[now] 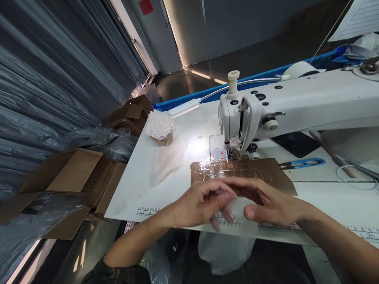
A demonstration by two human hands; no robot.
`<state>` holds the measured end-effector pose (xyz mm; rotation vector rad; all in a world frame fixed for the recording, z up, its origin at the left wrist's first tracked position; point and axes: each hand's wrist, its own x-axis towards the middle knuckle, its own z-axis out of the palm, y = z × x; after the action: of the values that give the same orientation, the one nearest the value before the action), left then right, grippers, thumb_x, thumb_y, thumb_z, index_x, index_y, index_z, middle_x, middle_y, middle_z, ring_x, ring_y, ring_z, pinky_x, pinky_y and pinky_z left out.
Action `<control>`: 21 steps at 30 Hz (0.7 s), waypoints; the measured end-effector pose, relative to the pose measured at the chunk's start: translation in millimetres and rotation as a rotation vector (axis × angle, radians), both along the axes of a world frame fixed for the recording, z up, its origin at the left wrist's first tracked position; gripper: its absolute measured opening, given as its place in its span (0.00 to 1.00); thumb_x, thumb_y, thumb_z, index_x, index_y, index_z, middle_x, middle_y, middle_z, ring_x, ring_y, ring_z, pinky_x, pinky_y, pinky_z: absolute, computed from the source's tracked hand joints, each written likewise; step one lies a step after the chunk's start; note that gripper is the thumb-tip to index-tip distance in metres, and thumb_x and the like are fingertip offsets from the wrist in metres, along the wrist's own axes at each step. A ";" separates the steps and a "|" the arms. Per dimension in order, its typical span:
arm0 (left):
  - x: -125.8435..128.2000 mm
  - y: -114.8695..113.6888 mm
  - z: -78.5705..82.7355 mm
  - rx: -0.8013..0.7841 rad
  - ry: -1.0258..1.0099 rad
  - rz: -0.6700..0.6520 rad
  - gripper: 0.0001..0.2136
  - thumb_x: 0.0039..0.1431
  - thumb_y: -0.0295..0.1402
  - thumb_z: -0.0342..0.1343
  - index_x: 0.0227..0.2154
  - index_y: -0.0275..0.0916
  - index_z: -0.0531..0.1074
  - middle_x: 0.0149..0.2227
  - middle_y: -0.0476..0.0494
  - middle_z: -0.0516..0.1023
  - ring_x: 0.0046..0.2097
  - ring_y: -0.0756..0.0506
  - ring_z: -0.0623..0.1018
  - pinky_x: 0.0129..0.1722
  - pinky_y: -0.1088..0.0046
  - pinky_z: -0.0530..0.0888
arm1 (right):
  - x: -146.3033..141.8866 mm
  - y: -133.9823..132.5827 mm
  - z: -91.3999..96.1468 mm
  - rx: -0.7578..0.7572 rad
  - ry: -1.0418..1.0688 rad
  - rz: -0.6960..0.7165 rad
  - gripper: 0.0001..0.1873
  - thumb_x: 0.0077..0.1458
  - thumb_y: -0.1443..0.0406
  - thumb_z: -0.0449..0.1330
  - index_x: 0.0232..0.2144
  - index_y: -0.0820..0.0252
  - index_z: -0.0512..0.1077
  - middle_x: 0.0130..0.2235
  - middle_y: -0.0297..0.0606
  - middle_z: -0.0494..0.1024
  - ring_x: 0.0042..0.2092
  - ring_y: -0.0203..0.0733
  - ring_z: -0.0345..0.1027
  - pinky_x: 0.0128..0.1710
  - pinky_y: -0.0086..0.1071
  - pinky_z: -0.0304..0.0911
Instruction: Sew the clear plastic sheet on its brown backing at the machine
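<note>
My left hand (199, 203) and my right hand (275, 203) are close together over the front edge of the sewing table. A thin whitish piece of fabric (241, 207) shows between them. My right hand curls round this piece, its thumb lying at the near side. The left fingers are bent and smeared by motion, so their hold is unclear. Below the table edge hangs whitish, see-through material (226, 252); whether it joins the piece above is hidden. Just beyond my hands lies a brown taped board (266, 173), in front of the sewing machine (242, 114).
White lacy pieces (161, 124) sit in a small carton at the table's far left, near sheer pale fabric (171, 157). Blue thread snips (308, 163) lie right of the needle area. A lamp (185, 107) lights the tabletop. Open cardboard boxes (74, 169) stand left.
</note>
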<state>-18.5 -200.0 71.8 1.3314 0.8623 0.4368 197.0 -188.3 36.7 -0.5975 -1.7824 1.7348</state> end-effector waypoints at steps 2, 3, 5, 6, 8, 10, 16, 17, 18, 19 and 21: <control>-8.8 13.0 -8.7 0.114 0.085 0.126 0.13 0.62 0.44 0.56 0.42 0.40 0.72 0.29 0.48 0.75 0.29 0.49 0.79 0.19 0.79 0.75 | -5.1 2.8 -6.5 -0.094 -0.073 0.028 0.31 0.55 0.55 0.63 0.59 0.54 0.64 0.46 0.40 0.77 0.47 0.44 0.72 0.46 0.38 0.69; -14.3 20.7 -15.0 0.171 0.140 0.162 0.14 0.62 0.44 0.55 0.43 0.40 0.71 0.29 0.48 0.75 0.28 0.49 0.78 0.18 0.79 0.73 | -6.6 5.5 -9.8 -0.140 -0.135 0.024 0.30 0.55 0.55 0.63 0.59 0.55 0.65 0.42 0.39 0.78 0.42 0.42 0.73 0.41 0.35 0.70; -25.8 35.9 -28.8 0.296 0.278 0.207 0.14 0.64 0.43 0.51 0.44 0.39 0.70 0.28 0.49 0.75 0.25 0.50 0.77 0.16 0.79 0.69 | -7.7 12.6 -15.3 -0.172 -0.287 -0.033 0.27 0.57 0.56 0.60 0.56 0.58 0.66 0.35 0.36 0.78 0.33 0.38 0.72 0.30 0.31 0.68; -31.1 42.5 -35.2 0.392 0.382 0.226 0.13 0.66 0.42 0.49 0.43 0.39 0.70 0.27 0.50 0.74 0.24 0.50 0.75 0.17 0.79 0.69 | -7.4 16.7 -17.2 -0.132 -0.364 -0.097 0.25 0.57 0.57 0.60 0.55 0.60 0.68 0.32 0.36 0.77 0.30 0.38 0.70 0.28 0.30 0.66; -39.6 53.2 -44.9 0.638 0.613 0.247 0.11 0.67 0.38 0.47 0.43 0.39 0.70 0.28 0.49 0.75 0.26 0.49 0.76 0.23 0.76 0.72 | -5.4 24.5 -20.0 0.051 -0.507 -0.275 0.21 0.57 0.59 0.58 0.51 0.61 0.70 0.30 0.37 0.76 0.29 0.38 0.69 0.27 0.31 0.64; -44.7 61.1 -49.0 0.904 0.847 0.242 0.11 0.67 0.35 0.47 0.46 0.38 0.70 0.34 0.44 0.77 0.34 0.46 0.77 0.29 0.72 0.73 | -2.3 30.8 -22.6 0.273 -0.629 -0.432 0.18 0.58 0.60 0.56 0.49 0.61 0.72 0.30 0.39 0.76 0.29 0.39 0.69 0.27 0.32 0.63; -35.2 79.0 -39.9 1.354 0.803 -0.035 0.10 0.65 0.29 0.49 0.46 0.38 0.72 0.49 0.35 0.74 0.44 0.42 0.75 0.41 0.62 0.75 | 8.4 37.2 -35.7 0.502 -0.896 -0.698 0.22 0.59 0.52 0.51 0.45 0.58 0.75 0.24 0.36 0.74 0.24 0.41 0.65 0.23 0.32 0.56; -30.1 81.9 -38.6 1.329 0.692 -0.137 0.10 0.66 0.29 0.48 0.44 0.39 0.73 0.47 0.37 0.76 0.43 0.44 0.76 0.41 0.63 0.75 | 9.8 37.6 -37.8 0.492 -0.888 -0.701 0.21 0.59 0.52 0.51 0.44 0.58 0.76 0.23 0.35 0.73 0.23 0.40 0.65 0.23 0.32 0.55; -24.6 84.8 -38.1 1.280 0.585 -0.238 0.11 0.66 0.29 0.48 0.43 0.40 0.75 0.45 0.39 0.77 0.43 0.45 0.77 0.42 0.65 0.75 | 10.9 38.1 -39.6 0.482 -0.873 -0.700 0.21 0.59 0.53 0.51 0.43 0.57 0.76 0.23 0.34 0.73 0.22 0.40 0.64 0.23 0.32 0.55; -18.9 87.7 -38.6 1.219 0.494 -0.329 0.11 0.65 0.29 0.49 0.42 0.41 0.76 0.44 0.41 0.77 0.43 0.46 0.77 0.43 0.66 0.75 | 11.9 38.7 -41.1 0.473 -0.859 -0.700 0.20 0.58 0.54 0.51 0.42 0.57 0.76 0.22 0.34 0.73 0.22 0.39 0.63 0.23 0.32 0.55; -8.8 94.2 -42.5 1.103 0.378 -0.443 0.09 0.64 0.30 0.53 0.41 0.44 0.78 0.44 0.43 0.78 0.45 0.46 0.77 0.47 0.67 0.74 | 13.4 40.0 -42.9 0.466 -0.843 -0.697 0.19 0.58 0.55 0.51 0.42 0.57 0.77 0.23 0.34 0.74 0.22 0.39 0.63 0.24 0.32 0.55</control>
<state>-27.3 -105.8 29.2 2.6215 0.5772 0.3050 210.4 -148.3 -6.2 -1.6440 -2.0191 0.5716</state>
